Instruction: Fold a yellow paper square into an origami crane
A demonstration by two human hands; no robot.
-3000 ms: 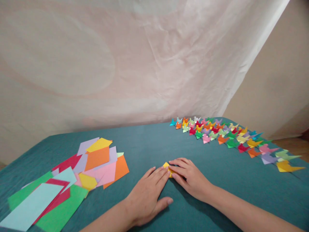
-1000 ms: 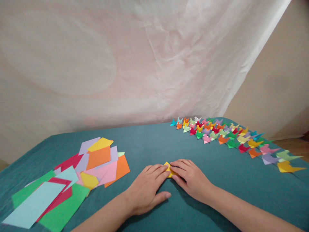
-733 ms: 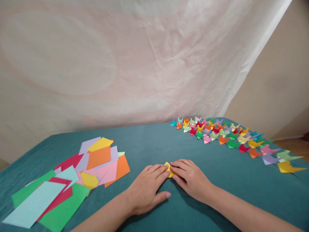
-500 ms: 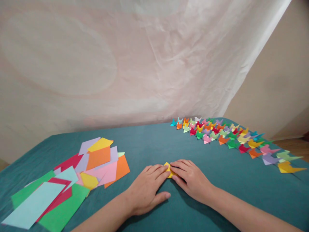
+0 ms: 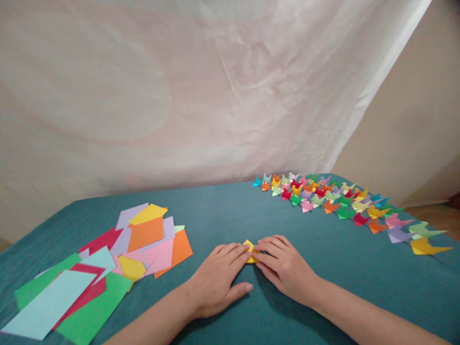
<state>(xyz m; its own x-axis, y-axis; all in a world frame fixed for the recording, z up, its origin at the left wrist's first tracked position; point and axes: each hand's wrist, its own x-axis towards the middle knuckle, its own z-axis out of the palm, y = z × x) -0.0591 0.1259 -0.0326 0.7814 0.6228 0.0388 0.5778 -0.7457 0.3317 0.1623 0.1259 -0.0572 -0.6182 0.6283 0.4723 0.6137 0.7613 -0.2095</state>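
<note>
A small folded yellow paper point(image 5: 249, 250) lies on the teal tablecloth point(image 5: 223, 211) near the front middle. My left hand point(image 5: 218, 278) rests flat on the cloth, fingers stretched out, fingertips pressing the paper's left side. My right hand point(image 5: 283, 266) lies beside it, fingers together and extended, their tips pressing down on the paper's right side. Most of the paper is hidden under the fingertips.
Loose coloured paper sheets point(image 5: 108, 261) are spread at the left, reaching the front edge. Several folded paper birds point(image 5: 338, 201) stand in rows from back middle to the right edge. A wrinkled pale sheet point(image 5: 187, 86) hangs behind the table.
Both hands stay on the yellow paper. My left fingers have drawn back slightly and my right fingertips have shifted a little over the fold.
</note>
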